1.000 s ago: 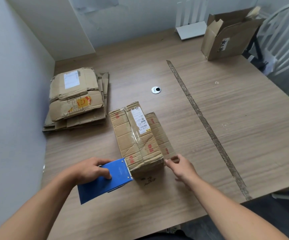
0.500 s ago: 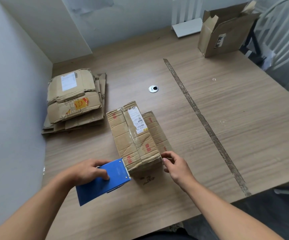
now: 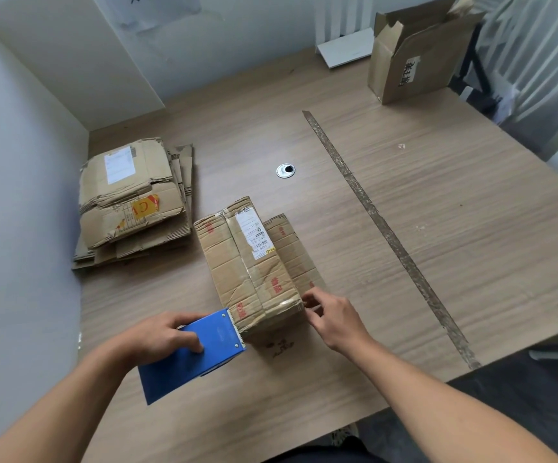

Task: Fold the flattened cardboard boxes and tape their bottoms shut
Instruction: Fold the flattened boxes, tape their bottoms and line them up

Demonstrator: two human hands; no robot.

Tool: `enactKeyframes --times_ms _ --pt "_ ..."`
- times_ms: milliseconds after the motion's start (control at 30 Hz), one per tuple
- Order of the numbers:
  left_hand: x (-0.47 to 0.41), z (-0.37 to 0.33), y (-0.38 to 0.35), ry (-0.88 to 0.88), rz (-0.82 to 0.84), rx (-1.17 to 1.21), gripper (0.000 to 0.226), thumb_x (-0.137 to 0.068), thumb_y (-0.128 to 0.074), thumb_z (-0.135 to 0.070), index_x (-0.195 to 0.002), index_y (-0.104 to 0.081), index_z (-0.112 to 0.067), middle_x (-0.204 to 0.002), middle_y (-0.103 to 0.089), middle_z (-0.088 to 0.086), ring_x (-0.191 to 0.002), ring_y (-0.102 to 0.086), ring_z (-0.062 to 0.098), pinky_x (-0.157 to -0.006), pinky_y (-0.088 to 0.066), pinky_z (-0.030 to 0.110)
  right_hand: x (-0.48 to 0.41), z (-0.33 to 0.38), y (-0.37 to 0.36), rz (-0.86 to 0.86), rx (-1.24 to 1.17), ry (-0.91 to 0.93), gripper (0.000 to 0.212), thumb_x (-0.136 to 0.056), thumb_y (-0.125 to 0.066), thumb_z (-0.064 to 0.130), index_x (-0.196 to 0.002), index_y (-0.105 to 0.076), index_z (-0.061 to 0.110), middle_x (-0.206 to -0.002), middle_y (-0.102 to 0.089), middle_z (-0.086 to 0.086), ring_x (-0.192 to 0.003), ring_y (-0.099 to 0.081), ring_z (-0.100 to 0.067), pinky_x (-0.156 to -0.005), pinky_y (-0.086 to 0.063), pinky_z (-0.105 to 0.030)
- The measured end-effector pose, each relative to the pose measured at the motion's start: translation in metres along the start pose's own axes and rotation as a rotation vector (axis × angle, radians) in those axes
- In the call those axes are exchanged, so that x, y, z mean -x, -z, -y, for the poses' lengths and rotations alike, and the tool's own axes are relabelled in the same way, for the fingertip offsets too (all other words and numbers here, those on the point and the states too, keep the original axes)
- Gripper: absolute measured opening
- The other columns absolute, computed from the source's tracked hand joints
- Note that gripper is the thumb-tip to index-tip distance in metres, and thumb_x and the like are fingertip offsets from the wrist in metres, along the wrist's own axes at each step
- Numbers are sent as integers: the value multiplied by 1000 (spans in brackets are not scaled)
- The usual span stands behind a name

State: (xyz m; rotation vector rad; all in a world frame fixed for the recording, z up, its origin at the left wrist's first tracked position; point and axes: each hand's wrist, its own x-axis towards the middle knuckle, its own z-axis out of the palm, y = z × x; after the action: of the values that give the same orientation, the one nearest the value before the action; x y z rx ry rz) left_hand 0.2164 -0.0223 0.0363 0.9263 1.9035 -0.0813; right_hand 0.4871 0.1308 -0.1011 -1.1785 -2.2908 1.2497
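Folded box [image 3: 251, 262] is set mid-table [image 3: 438, 228]. Flattened stack [image 3: 130, 202] is laid to its left, grommet [image 3: 285, 170] behind, opened box [image 3: 411, 55] far right, tape dispenser [image 3: 197, 349] against its near-left corner.

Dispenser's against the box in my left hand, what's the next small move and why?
Probably tilt the tape dispenser so its teeth cut the tape: a glossy strip seems to span the near edge of the box, the right hand holds its end at the right corner, and the left hand has the teeth at the left corner.
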Motion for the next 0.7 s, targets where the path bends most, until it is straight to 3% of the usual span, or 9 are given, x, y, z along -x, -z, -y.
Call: enactKeyframes --times_ms 167,233,333,400,500,700 --pt "0 0 -1 -10 9 7 55 -52 -59 -60 -104 -52 -77 -114 -66 -24 -104 -61 7 -100 -41 39 5 -2 -3 1 37 69 19 -93 -62 31 -111 -63 27 -107 -71 4 -95 -67 -21 -80 -54 -40" --pt "0 1 -1 -10 7 10 55 -53 -59 -59 -105 -52 -77 -114 -66 -24 -104 -61 7 -100 -41 39 2 -5 5 41 -31 112 20 -91 -66 27 -111 -66 23 -105 -69 6 -91 -66 -13 -84 -53 -32" --pt "0 2 -2 -13 5 9 55 -54 -58 -59 -106 -52 -77 -115 -65 -25 -105 -60 8 -99 -41 39 -2 -5 20 -2 -88 149 18 -87 -74 18 -103 -67 20 -98 -59 14 -90 -58 5 -82 -42 -10" --pt "0 1 -3 -14 3 6 54 -58 -58 -57 -107 -51 -78 -115 -64 -25 -105 -60 8 -97 -41 38 -4 0 26 8 -89 182 17 -86 -73 14 -100 -66 21 -97 -59 14 -94 -56 10 -83 -38 -5" --pt "1 -1 -3 -16 -4 14 50 -62 -59 -51 -104 -52 -78 -114 -65 -25 -102 -60 6 -90 -39 33 -8 8 27 85 -127 176 20 -88 -70 9 -101 -63 23 -99 -63 14 -97 -61 5 -80 -40 -4" --pt "1 0 -4 -22 -4 19 50 -64 -59 -50 -105 -52 -77 -115 -64 -25 -103 -59 5 -93 -39 35 -6 10 25 83 -192 130 28 -87 -73 11 -95 -57 32 -97 -66 15 -96 -66 3 -78 -45 -9"
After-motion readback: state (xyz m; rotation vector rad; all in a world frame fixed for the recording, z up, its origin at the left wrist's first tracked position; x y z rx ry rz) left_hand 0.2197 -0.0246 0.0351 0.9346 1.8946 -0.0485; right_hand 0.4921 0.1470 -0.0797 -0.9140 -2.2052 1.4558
